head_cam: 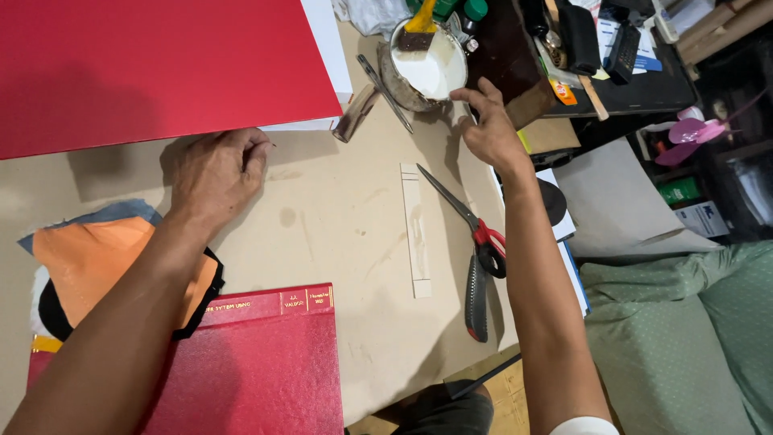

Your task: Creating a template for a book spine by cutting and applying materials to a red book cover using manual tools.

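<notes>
Right hand [489, 133] fingers loosely open at the rim of the metal bowl [425, 71] of white paste, brush [419, 31] inside, at bench far edge. Left hand [216, 171] fingers curled, pinching something too small to tell, beside the red board [153, 68].

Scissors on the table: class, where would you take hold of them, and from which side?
Grip the scissors by the red and black handles at the near end, coming from the person's side. The blades point away toward the pot of glue, so the handles lie closest to the right hand.
</notes>
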